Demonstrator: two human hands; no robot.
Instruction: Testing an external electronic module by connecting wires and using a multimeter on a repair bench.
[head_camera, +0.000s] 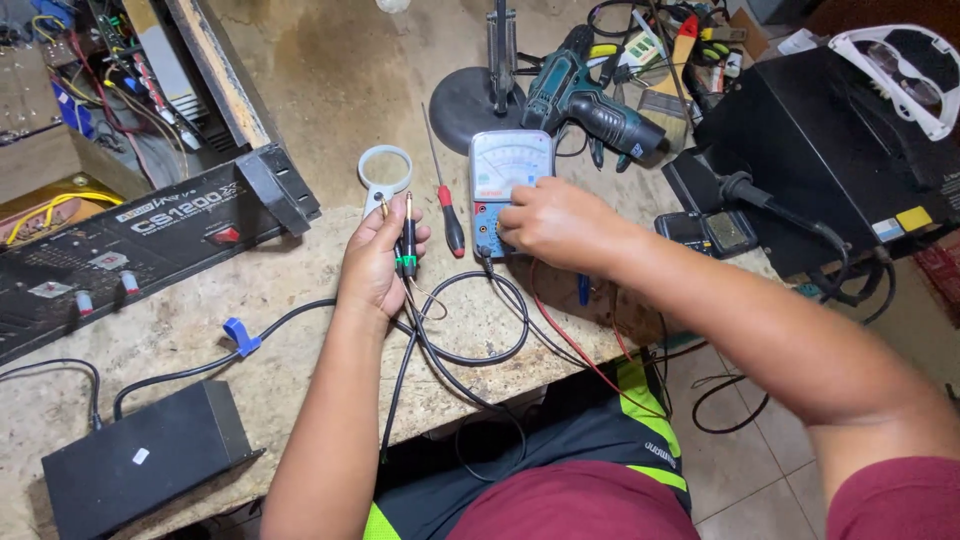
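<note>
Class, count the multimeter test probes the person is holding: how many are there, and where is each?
2. Both probes stand upright side by side in the left hand, beside the multimeter that the right hand touches.

A worn workbench (300, 290) bears a multimeter (507, 175), screwdriver (447, 210), magnifier (384, 172), drill (585, 95).

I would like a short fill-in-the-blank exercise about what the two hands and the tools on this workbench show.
1. The left hand holds two thin test ____ upright, tips pointing up.
2. The right hand rests on the analog ____, over its dial.
3. A screwdriver with a ____ handle lies between the magnifying glass and the meter.
4. Behind the meter lies a dark green cordless ____.

Missing words: probes; multimeter; red; drill
</note>
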